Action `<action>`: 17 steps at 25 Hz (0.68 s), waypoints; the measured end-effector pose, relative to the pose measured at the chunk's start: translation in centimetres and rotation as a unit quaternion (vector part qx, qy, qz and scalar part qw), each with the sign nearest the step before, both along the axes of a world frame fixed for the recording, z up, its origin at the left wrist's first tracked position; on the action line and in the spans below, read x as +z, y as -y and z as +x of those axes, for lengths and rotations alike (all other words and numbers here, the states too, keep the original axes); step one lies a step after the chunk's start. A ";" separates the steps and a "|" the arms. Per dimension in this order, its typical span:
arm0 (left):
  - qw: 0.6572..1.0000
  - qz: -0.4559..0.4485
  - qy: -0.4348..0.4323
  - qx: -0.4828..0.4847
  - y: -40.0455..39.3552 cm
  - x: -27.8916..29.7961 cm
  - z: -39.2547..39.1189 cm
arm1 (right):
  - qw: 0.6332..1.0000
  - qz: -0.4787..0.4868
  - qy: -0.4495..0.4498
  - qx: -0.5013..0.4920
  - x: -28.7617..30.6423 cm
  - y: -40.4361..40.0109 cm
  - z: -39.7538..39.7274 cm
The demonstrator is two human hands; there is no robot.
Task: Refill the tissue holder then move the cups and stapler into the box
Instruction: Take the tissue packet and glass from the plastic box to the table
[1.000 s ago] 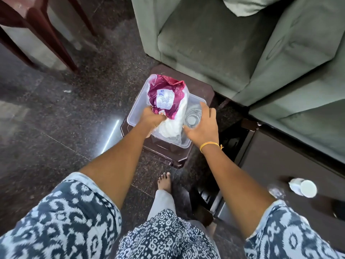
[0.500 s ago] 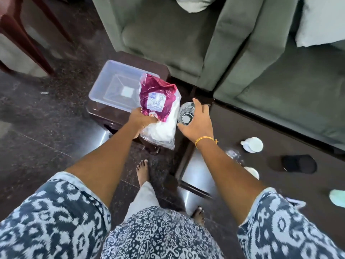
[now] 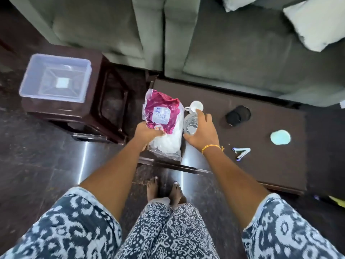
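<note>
Left hand (image 3: 147,132): fingers curled round a tissue packet (image 3: 164,126), maroon at the top and clear over white tissues below, held above the near left corner of the dark table (image 3: 270,174). Right hand (image 3: 202,133): grips a clear glass (image 3: 190,122) just beside the packet, to its right. White cup (image 3: 196,106): on the table, just beyond the right hand's fingertips. Stapler (image 3: 241,152): on the table, right of the right wrist. Clear box (image 3: 56,77): on a stool (image 3: 110,101), well to the left of both hands.

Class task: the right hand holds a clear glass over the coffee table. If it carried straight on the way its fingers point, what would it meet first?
Most likely the white cup just beyond the right hand and its clear glass; depth is unclear.
</note>
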State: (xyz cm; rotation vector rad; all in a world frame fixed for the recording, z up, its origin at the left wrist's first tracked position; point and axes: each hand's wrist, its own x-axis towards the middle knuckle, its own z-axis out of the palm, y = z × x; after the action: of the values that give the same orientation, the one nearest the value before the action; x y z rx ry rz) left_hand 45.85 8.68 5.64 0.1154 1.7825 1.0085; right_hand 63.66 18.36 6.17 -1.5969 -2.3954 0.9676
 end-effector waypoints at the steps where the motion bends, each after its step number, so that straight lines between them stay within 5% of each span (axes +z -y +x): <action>1: 1.000 -0.004 0.002 -0.012 -0.8 0.0 0.8 | 1.000 0.003 0.005 -0.015 0.0 -0.2 1.1; 9: 0.999 -0.015 0.005 -0.034 -5.5 -2.7 2.1 | 0.994 -0.004 0.020 -0.107 -3.5 -3.9 5.5; 17: 0.999 0.000 0.015 0.031 -7.7 -11.4 1.5 | 0.993 -0.004 0.017 -0.114 -12.7 -9.4 6.6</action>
State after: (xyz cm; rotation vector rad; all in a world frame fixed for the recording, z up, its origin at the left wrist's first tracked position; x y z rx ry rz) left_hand 47.34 16.38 -5.74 0.0450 1.7675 1.0493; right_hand 70.30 27.75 -6.52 -1.8530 -2.1685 0.9139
